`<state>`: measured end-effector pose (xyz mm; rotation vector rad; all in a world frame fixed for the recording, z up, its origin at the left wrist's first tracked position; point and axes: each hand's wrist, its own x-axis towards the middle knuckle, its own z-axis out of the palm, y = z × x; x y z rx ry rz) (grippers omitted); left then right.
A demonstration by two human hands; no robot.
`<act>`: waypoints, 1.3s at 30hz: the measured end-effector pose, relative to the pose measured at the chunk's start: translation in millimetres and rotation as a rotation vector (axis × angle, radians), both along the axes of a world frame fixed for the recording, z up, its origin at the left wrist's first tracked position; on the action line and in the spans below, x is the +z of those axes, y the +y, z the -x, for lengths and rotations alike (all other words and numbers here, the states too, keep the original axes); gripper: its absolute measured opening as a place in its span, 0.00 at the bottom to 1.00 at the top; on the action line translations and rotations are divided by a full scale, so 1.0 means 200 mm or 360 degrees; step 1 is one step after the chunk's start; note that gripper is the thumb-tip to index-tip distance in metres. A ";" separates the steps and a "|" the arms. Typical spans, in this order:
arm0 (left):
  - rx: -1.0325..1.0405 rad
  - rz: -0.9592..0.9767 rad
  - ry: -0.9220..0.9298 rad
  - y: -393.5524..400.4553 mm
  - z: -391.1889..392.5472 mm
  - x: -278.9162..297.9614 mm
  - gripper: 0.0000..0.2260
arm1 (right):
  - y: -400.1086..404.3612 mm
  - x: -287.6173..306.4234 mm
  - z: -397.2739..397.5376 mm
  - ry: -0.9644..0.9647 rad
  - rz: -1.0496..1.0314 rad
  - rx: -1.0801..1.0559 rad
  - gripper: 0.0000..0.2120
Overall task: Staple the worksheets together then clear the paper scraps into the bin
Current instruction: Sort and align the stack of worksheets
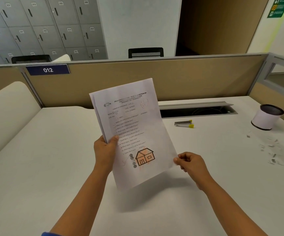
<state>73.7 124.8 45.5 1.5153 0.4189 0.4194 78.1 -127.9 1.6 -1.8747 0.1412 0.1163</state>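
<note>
I hold a small stack of printed worksheets (132,130) up above the white desk (52,159); the top sheet bears text and an orange house drawing. My left hand (104,149) grips the stack's left edge, thumb on the front. My right hand (190,163) pinches the lower right edge. A small metal stapler (184,124) with yellow tips lies on the desk beyond the sheets, to the right. Several small paper scraps (272,150) are scattered at the desk's far right. A small white bin (266,117) with a dark rim stands behind the scraps.
An open cable tray slot (197,109) runs along the desk's back edge. Tan partition panels (120,79) wall the desk at the back and right, with a "012" label at upper left. A cream cushion (6,116) curves along the left. Lockers and chair backs stand behind.
</note>
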 end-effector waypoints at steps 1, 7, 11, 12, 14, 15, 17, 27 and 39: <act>-0.0002 0.0003 -0.0002 0.00 0.00 0.00 0.06 | 0.00 0.00 0.00 0.0003 0.0024 -0.0001 0.05; -0.0016 0.0018 -0.0003 -0.02 0.00 0.01 0.06 | -0.02 0.00 0.00 0.0068 0.0140 -0.0004 0.10; -0.0045 0.0035 0.0026 -0.04 0.01 0.01 0.05 | -0.03 -0.01 0.00 0.0209 0.0391 0.0053 0.14; -0.0060 0.0033 0.0036 -0.05 0.01 0.00 0.05 | -0.02 0.00 0.00 0.0220 0.0460 0.0050 0.13; -0.0109 0.0013 0.0053 -0.08 0.02 -0.01 0.05 | 0.00 0.03 -0.01 0.0191 0.0486 0.0020 0.28; -0.0137 0.0008 0.0061 -0.10 0.03 -0.02 0.05 | 0.02 0.05 -0.03 0.0182 0.0422 0.0008 0.38; -0.0193 0.0018 0.0082 -0.14 0.04 -0.04 0.05 | 0.05 0.11 -0.05 0.0139 0.0250 -0.0007 0.48; 0.0033 0.0725 0.0026 -0.25 0.07 -0.08 0.08 | 0.07 -0.02 0.03 0.0528 -0.0786 -0.0669 0.48; -0.0152 0.1090 -0.0020 -0.21 0.06 -0.14 0.13 | 0.07 0.01 0.11 0.0053 -0.0797 -0.0502 0.09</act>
